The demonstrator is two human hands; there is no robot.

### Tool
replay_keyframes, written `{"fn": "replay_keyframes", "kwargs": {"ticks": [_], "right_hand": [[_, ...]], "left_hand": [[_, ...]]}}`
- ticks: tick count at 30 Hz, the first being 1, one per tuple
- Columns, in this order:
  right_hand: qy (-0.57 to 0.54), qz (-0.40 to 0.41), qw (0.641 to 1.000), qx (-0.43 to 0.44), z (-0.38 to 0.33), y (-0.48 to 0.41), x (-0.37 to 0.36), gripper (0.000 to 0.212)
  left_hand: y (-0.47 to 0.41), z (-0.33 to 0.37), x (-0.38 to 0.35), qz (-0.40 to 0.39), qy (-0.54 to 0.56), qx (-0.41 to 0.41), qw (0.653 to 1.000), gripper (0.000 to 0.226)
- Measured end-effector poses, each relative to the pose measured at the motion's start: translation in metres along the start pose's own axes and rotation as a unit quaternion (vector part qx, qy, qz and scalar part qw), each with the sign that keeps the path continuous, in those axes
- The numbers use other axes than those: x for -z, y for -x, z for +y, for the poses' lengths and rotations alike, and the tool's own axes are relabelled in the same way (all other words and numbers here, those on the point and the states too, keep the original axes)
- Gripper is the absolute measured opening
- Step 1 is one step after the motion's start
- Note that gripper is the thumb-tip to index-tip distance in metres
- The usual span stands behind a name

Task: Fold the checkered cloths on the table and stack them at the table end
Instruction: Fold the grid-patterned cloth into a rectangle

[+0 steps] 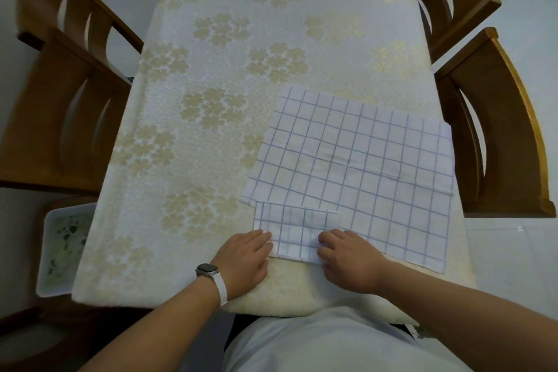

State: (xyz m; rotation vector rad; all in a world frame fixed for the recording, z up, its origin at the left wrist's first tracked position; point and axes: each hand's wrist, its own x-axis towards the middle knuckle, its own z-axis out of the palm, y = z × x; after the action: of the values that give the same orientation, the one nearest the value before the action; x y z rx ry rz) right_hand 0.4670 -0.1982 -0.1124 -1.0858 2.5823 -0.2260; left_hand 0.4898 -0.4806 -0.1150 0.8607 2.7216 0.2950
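A small folded white cloth with a blue check (297,228) lies at the near edge of the table, partly over the near left corner of the unfolded ones. My left hand (244,260) rests flat at its left edge, fingers straight. My right hand (347,260) presses on its right part with slightly bent fingers. Beyond and to the right, larger checkered cloths (356,166) lie spread flat and overlapping, reaching the table's right edge.
The table wears a white cloth with gold flower patterns (211,84). Wooden chairs stand at the left (69,118) and right (495,136). A white bin (65,248) sits on the floor at the near left.
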Motion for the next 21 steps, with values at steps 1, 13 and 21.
{"fn": "replay_keyframes", "kwargs": {"ticks": [1, 13, 21], "right_hand": [[0.001, 0.01, 1.0, -0.005, -0.001, -0.003, 0.004, 0.015], [0.002, -0.056, 0.992, -0.112, 0.006, -0.034, 0.023, 0.061], [-0.047, -0.052, 0.979, -0.194, 0.005, -0.051, 0.032, 0.06]], "left_hand": [[-0.006, 0.003, 0.004, 0.007, 0.002, 0.005, 1.0, 0.036], [-0.062, 0.005, 0.015, -0.154, -0.061, 0.019, 0.986, 0.07], [-0.081, -0.002, 0.03, -0.125, -0.051, 0.011, 0.991, 0.06]]}}
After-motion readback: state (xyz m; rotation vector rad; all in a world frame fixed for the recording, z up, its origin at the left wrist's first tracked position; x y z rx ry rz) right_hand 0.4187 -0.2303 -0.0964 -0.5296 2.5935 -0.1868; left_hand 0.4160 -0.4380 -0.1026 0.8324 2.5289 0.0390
